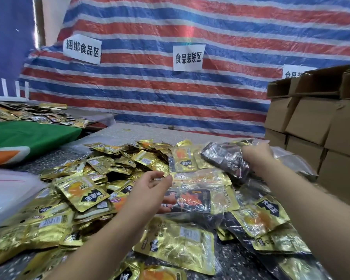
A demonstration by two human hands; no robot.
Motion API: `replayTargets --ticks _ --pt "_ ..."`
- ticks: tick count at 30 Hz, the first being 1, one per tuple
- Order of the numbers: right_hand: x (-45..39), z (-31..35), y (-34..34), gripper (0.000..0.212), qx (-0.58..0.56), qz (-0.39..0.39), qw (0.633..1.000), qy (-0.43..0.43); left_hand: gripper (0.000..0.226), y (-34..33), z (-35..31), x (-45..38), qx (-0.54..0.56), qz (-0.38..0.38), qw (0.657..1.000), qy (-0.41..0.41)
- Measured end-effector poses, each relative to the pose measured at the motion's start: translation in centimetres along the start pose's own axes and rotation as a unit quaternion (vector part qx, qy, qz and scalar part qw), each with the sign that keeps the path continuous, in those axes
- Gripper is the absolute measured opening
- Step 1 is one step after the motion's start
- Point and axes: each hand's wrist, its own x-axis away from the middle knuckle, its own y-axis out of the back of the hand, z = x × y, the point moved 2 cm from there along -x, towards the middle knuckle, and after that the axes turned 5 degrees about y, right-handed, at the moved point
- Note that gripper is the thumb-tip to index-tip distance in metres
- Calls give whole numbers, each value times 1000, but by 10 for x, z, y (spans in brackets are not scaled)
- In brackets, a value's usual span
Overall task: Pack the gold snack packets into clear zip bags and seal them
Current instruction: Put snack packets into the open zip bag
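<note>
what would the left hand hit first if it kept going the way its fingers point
Probably the clear zip bag lying just past the left hand's fingertips, with gold and dark packets inside; depth is hard to judge, so it may touch it already.

Two hands, left hand (150,190) and right hand (255,156), showing over the tabletop (117,134), gold snack packets (83,190) lying in a heap too many to count, three paper signs (188,57) hanging behind, several cardboard boxes (311,116) standing stacked.

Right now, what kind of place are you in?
Probably a small food-packing workshop. A heap of gold snack packets covers the table, cardboard boxes are stacked at the right, and paper area signs hang on a striped tarp.
</note>
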Motion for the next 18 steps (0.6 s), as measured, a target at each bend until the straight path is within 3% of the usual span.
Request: replayTargets --ticks 4,7,9,11,18 --pt "-5 -7 -3 7 143 -50 985 82 30 -1 1 0 -11 1 1000 0" --pt "1 -8 -5 15 194 -87 970 116 29 -1 0 2 -12 4 1000 -3" --pt "4 -7 -4 45 233 -108 959 123 28 0 -1 3 -12 3 1000 -4" --pt "6 -6 -3 62 279 -118 944 133 28 0 -1 3 -16 3 1000 -3" --pt "17 -6 -4 43 331 -157 906 214 14 -2 1 2 -53 14 998 -4"
